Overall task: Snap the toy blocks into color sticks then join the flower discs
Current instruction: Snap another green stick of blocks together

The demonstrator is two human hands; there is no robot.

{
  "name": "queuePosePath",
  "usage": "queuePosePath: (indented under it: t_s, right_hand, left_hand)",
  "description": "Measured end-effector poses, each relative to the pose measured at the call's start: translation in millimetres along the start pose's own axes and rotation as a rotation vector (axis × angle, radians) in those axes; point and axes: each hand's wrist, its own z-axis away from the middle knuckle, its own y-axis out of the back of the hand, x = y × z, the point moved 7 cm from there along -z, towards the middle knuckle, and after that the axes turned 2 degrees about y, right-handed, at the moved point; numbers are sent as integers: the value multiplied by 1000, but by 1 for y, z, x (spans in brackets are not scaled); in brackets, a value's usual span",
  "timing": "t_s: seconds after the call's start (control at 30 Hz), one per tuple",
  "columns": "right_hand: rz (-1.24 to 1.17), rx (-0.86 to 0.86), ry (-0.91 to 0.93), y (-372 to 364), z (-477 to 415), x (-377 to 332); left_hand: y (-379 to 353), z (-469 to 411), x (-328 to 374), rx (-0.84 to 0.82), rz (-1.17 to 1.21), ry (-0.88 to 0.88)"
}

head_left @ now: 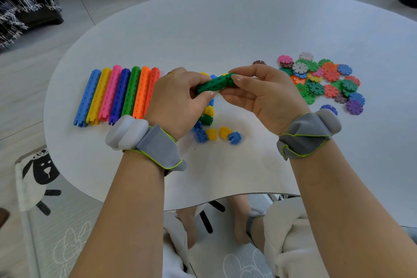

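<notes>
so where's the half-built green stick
In the head view the half-built green stick is held mid-table between the left hand and right hand, just right of the finished sticks.

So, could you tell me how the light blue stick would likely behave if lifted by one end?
The light blue stick is a long chain of snapped blocks, so it may bend or pop apart at a joint. Its squarish, notched sides suggest sliding, not rolling, on the smooth table. Plastic, so probably light.
</notes>
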Motion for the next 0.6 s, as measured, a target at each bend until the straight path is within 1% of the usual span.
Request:
queuePosePath:
  t_s: [0.33, 0.6]
  right_hand:
    - [5, -25, 12, -1, -1, 0]
    - [71, -37, 36, -2, -1, 1]
  left_hand:
    - [-3, 2, 5, -93, 85, 35]
    - [-7, 4, 4, -133, 36, 33]
